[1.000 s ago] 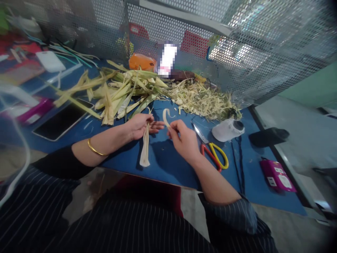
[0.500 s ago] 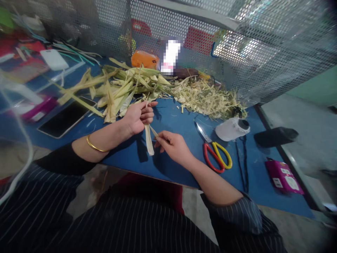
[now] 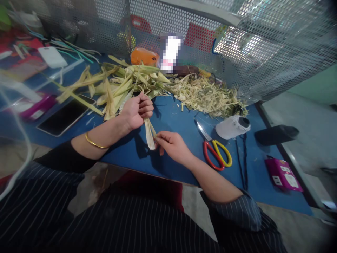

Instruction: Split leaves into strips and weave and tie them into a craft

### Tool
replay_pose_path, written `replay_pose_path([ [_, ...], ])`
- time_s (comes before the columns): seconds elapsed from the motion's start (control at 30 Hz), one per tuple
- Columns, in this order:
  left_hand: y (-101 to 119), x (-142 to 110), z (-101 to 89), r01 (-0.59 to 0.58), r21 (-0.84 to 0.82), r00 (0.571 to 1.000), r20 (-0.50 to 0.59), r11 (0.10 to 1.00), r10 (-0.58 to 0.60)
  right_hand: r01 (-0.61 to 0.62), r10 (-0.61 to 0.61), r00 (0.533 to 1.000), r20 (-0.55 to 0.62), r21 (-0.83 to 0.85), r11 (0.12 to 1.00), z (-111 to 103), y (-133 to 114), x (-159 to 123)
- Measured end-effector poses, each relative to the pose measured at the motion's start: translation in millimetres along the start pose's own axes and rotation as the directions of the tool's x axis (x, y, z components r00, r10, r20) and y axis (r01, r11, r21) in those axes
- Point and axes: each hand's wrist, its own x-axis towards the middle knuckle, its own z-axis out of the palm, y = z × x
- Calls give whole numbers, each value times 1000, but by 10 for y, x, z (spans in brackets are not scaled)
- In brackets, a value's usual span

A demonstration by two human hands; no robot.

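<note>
My left hand [image 3: 139, 110] is closed around a pale corn husk strip [image 3: 149, 135], whose lower end hangs below the fist. Close to that end, my right hand [image 3: 171, 146] pinches a narrow side of the strip between thumb and fingers. Behind my left hand lies a heap of larger corn husks [image 3: 123, 86]. To the right of the heap is a pile of thin husk shreds [image 3: 205, 95]. Scissors [image 3: 212, 149] with one red and one yellow handle lie to the right of my right hand, blades apart.
A white thread spool [image 3: 229, 127] lies by the scissors, with a black cylinder [image 3: 275, 135] and a purple box [image 3: 284, 174] further right. Left are a dark-screened phone [image 3: 67, 116] and a white device [image 3: 52, 57]. A perforated metal screen [image 3: 155, 21] stands behind the table.
The husk strip's loose end has risen slightly and its sides look more spread. My left fist is turned a little, its fingers curled in more. Both hands stay on the strip.
</note>
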Motion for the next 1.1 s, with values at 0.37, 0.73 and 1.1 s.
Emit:
replay_pose_path([
  [0.37, 50, -11, -11, -21, -15, 1000, 6, 1000, 21, -75, 64, 994, 90, 128, 989, 45, -4, 0],
  [0.73, -23, -34, 37, 59, 12, 997, 40, 998, -59, 9, -198, 884, -424, -408, 913, -118, -29, -29],
  [1.1, -316, -96, 162, -143, 34, 989, -40, 989, 144, -83, 73, 997, 40, 389, 918, 195, -11, 106],
])
